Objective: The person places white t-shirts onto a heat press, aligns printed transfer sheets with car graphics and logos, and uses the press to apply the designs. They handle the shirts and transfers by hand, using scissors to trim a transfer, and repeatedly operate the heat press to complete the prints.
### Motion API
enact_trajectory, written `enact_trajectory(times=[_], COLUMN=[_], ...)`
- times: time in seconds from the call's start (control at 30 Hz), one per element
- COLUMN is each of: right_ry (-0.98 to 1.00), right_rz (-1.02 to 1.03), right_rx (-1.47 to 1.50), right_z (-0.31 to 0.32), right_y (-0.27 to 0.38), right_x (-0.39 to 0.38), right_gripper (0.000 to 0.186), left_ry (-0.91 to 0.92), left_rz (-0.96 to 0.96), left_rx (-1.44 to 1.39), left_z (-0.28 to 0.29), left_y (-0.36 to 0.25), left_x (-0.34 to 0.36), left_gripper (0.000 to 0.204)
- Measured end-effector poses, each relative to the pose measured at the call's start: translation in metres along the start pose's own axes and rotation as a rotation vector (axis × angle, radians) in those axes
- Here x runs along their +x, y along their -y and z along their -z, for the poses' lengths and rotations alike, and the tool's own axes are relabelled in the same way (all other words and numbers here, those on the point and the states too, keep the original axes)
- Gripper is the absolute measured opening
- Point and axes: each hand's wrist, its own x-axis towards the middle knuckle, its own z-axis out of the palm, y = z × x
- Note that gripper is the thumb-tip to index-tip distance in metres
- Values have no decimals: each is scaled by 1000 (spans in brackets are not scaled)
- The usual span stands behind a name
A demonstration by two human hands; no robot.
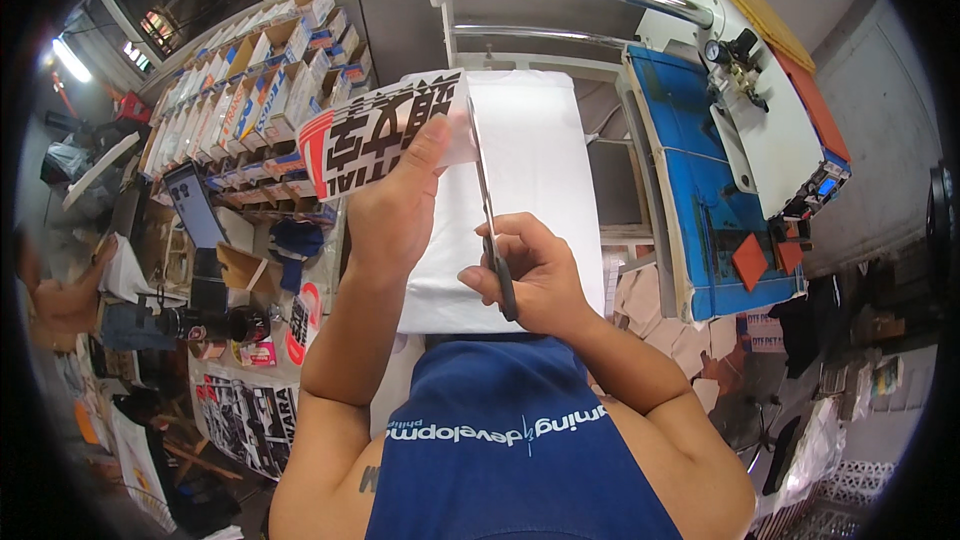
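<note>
My left hand (398, 210) pinches a printed sheet (365, 135) between thumb and fingers. Bold black lettering and a red corner cover this sheet, and its right end looks pale or clear. A pair of scissors (502, 275) with dark handles is in my right hand (550, 285). Its blades point away from me and lie along the right edge of the sheet. Whether they are spread or closed is hard to see edge-on. Below both hands is a white cloth-like surface (540, 170).
At right stands a heat press (740, 90) with a gauge and a blue-covered board (685, 190). Shelves of cardboard boxes (240, 90) fill the left. A laptop (193, 202) and more printed sheets (240, 420) sit nearer. Another person's arm (70, 285) shows at far left.
</note>
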Motion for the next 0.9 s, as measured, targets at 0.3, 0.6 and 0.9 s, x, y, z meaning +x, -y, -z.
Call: enact_trajectory(times=[0.3, 0.6, 0.9], right_ry=[-36, -54, -72], right_rz=[21, 22, 16], right_rx=[12, 30, 28], right_z=[3, 5, 6], right_y=[4, 8, 8], right_x=[5, 8, 3], right_gripper=[40, 40, 39], left_ry=[-86, -63, -58], left_rz=[-27, -14, -19], left_rx=[418, 218, 268], left_z=[-9, -16, -16], left_y=[3, 3, 6], left_x=[-8, -11, -13], left_gripper=[17, 15, 14])
